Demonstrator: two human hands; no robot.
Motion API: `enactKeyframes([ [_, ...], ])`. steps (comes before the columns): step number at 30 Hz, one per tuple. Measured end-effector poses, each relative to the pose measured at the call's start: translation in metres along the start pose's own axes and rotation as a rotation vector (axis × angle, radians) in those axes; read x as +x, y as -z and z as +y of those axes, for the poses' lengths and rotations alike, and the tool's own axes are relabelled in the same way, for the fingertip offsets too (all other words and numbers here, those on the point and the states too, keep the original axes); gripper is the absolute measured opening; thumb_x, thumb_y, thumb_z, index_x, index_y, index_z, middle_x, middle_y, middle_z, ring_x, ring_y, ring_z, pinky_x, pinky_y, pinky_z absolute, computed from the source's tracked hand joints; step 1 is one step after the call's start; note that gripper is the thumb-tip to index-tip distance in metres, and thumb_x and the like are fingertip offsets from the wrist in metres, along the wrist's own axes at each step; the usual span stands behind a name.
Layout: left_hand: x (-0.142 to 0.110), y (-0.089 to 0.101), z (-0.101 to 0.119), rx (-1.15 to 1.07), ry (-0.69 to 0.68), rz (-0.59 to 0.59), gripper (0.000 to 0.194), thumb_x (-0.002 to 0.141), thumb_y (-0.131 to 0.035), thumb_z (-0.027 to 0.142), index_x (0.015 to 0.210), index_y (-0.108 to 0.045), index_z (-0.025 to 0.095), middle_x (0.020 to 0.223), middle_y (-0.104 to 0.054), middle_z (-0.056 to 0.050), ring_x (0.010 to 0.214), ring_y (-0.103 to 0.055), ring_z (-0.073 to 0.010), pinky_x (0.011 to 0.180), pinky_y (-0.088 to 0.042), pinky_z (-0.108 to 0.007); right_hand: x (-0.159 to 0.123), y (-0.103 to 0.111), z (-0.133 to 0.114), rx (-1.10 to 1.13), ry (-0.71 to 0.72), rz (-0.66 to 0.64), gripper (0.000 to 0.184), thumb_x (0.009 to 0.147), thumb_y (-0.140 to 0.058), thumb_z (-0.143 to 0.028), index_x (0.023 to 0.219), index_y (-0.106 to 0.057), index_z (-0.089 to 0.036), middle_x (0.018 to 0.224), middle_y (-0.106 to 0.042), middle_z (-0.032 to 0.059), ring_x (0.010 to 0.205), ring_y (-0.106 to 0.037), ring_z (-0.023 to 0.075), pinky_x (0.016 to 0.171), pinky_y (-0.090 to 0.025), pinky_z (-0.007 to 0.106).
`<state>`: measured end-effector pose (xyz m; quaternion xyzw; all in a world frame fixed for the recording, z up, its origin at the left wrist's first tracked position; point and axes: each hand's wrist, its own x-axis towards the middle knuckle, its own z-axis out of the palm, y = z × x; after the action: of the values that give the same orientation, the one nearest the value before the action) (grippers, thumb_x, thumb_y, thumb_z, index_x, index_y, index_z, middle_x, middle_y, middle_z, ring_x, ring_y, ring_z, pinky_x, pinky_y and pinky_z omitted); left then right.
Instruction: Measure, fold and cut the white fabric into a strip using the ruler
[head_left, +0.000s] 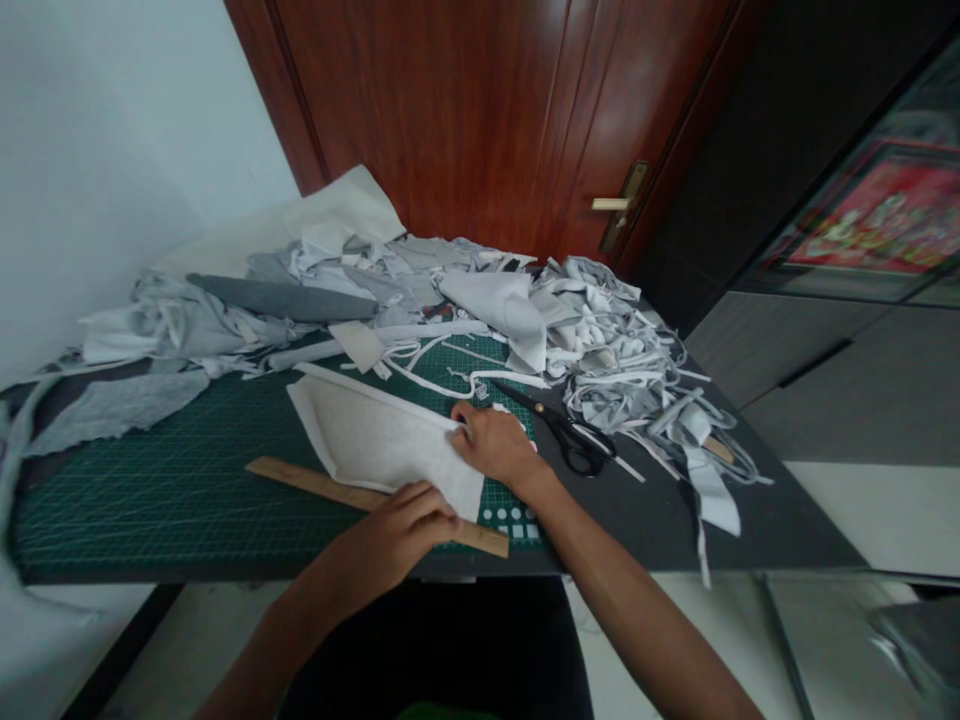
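Note:
A pale off-white fabric piece (390, 435) with folded edges lies slanted on the green cutting mat (150, 470). My right hand (491, 440) is closed at its upper right edge, thumb and fingers pinching the fold. Along the lower edge, the curled fingers of my left hand (412, 525) press together on the fabric, over a wooden ruler (300, 478). The ruler runs partly under the fabric and the left hand. What the left fingertips grip is partly hidden. Black-handled scissors (559, 425) lie just beyond my right hand, their blades pointing up and left.
Heaps of grey and white fabric scraps (615, 340) cover the back and right of the dark table (780, 530). Narrow white strips (420, 375) lie behind the fabric piece. A brown door (450, 120) with a handle stands behind the table, a white wall (135, 130) at left.

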<state>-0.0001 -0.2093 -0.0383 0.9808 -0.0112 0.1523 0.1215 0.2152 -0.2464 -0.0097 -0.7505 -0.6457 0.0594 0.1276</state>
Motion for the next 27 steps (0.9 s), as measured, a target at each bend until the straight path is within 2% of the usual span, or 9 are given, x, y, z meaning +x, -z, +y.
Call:
enactKeyframes([
  [3,-0.007,0.002,0.002,-0.063,-0.021,0.084,0.023,0.102,-0.052,0.011,0.120,-0.063,0.020,0.112,-0.066,-0.004,0.111,-0.058,-0.0170,0.098,-0.049,-0.029,0.001,0.000,0.001,0.000,-0.004,0.012,0.031,0.100,-0.048,-0.029,0.127,-0.061,-0.022,0.102,-0.077,0.0097,0.100,-0.073,0.0270,0.085,-0.049,0.034],
  [8,-0.007,0.004,0.010,-0.103,0.039,0.123,0.023,0.103,-0.049,0.012,0.115,-0.067,0.022,0.110,-0.067,-0.003,0.107,-0.058,-0.0158,0.095,-0.050,-0.028,0.003,-0.002,0.002,0.002,-0.056,0.021,0.031,0.099,-0.048,-0.026,0.127,-0.061,-0.022,0.103,-0.077,0.0098,0.100,-0.073,0.0264,0.085,-0.050,0.033],
  [16,-0.017,-0.007,0.019,0.000,0.091,0.150,0.026,0.102,-0.052,0.014,0.123,-0.065,0.022,0.120,-0.069,-0.004,0.120,-0.056,-0.0216,0.112,-0.045,-0.042,0.001,-0.003,0.006,-0.012,-0.066,0.030,0.028,0.101,-0.048,-0.024,0.126,-0.061,-0.022,0.106,-0.077,0.0099,0.100,-0.073,0.0259,0.086,-0.052,0.034],
  [23,-0.016,-0.008,0.021,-0.059,0.105,0.175,0.014,0.103,-0.054,0.020,0.109,-0.067,0.022,0.109,-0.069,-0.003,0.110,-0.058,-0.0191,0.099,-0.050,-0.035,0.001,-0.005,0.007,0.022,-0.058,0.043,0.028,0.106,-0.042,-0.023,0.128,-0.058,-0.022,0.121,-0.073,0.0098,0.104,-0.071,0.0233,0.089,-0.051,0.032],
  [27,-0.016,-0.007,0.022,-0.058,0.139,0.156,0.015,0.103,-0.056,0.022,0.113,-0.066,0.024,0.111,-0.068,-0.003,0.110,-0.058,-0.0193,0.099,-0.049,-0.035,-0.001,-0.006,0.008,0.054,-0.017,0.061,0.028,0.104,-0.046,-0.024,0.130,-0.058,-0.020,0.124,-0.069,0.0103,0.102,-0.069,0.0233,0.089,-0.051,0.032],
])
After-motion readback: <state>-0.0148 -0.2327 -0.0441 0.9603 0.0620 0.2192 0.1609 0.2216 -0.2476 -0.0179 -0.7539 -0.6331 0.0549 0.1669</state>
